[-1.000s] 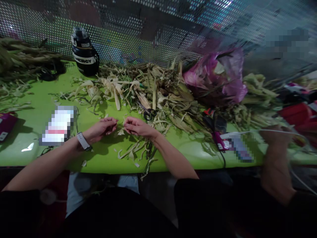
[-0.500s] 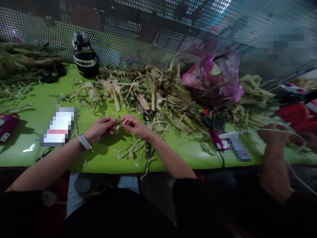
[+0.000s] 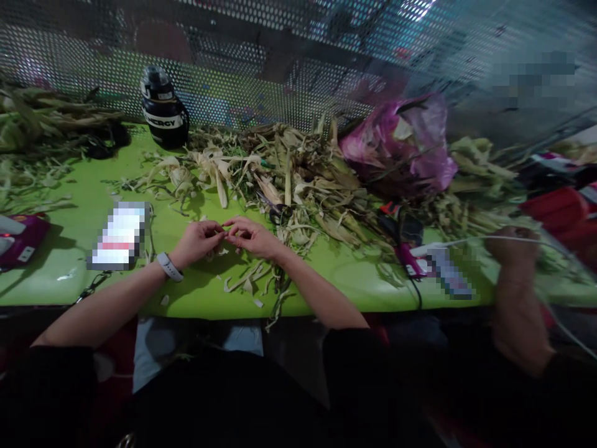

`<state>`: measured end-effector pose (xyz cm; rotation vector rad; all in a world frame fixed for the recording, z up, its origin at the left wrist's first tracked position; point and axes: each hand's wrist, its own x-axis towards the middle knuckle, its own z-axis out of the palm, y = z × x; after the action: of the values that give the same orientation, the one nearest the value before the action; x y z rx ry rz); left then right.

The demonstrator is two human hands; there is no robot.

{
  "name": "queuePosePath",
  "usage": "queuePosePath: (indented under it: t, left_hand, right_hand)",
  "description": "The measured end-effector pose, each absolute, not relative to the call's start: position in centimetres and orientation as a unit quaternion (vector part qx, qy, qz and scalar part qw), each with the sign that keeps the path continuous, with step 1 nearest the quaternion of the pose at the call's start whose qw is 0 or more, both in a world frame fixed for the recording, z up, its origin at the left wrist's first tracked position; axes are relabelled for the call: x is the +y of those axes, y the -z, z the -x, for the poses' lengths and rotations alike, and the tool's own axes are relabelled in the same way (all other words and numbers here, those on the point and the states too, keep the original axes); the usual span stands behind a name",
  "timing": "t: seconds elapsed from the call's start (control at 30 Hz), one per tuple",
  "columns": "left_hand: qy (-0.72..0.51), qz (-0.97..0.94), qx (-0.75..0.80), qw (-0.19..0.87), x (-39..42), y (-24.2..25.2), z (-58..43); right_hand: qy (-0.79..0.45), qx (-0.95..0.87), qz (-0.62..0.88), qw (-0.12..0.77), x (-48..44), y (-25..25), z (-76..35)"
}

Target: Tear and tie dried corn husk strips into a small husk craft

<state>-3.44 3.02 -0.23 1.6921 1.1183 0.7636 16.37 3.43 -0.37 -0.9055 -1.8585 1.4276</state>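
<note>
My left hand point(image 3: 198, 241), with a pale watch at the wrist, and my right hand point(image 3: 249, 236) meet fingertip to fingertip low over the green table point(image 3: 84, 242). Both are curled in a pinch on a small pale piece of dried husk point(image 3: 222, 234) held between them. Loose husk strips point(image 3: 242, 283) lie just under and in front of my hands. A big heap of dried husks and stalks point(image 3: 303, 180) lies right behind my hands.
A black jug point(image 3: 164, 114) stands at the back left. Scissors point(image 3: 278, 213) lie by the heap. A pink plastic bag point(image 3: 401, 146) sits at the right. Another person's arm point(image 3: 517, 298) reaches onto the table at far right. A perforated metal screen point(image 3: 280, 74) closes the back.
My hands have drawn together from a small gap until their fingertips touch. The view has shifted slightly.
</note>
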Motion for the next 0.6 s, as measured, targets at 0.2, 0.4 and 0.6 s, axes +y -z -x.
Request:
queuePosePath:
  t: [0.2, 0.4, 0.6]
  left_hand:
    - [-0.306, -0.719, 0.425, 0.457, 3.21, -0.22, 3.53]
    - [-0.304, -0.672, 0.396, 0.548, 3.59, 0.02, 3.91]
    - [-0.366, -0.581, 0.385, 0.616, 3.81, -0.48, 4.04]
  right_hand:
    - [-0.54, -0.692, 0.386, 0.284, 3.86, 0.99, -16.59]
    - [-0.598, -0.67, 0.365, 0.245, 3.79, 0.62, -16.91]
    - [-0.532, -0.682, 0.395, 0.308, 4.06, 1.0, -16.74]
